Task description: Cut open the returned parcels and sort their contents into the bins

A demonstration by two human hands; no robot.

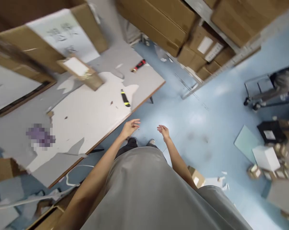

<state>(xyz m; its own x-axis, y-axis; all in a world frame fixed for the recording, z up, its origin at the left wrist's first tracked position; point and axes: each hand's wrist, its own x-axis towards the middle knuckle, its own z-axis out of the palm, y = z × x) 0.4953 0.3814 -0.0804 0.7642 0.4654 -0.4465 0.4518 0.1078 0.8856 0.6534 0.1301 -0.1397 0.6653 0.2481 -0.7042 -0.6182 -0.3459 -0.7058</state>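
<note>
Your grip is loosely parted: left hand [130, 128] beside the table [150, 78], right hand [164, 131] farther from it; a black-and-yellow tool [125, 98] lies on top.

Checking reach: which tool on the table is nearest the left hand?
The black-and-yellow tool; the red-and-black tool lies farther from the left hand.

A storeroom with a work area: cardboard boxes [168, 22] on metal shelving [220, 30] near a worktable [146, 81].
</note>
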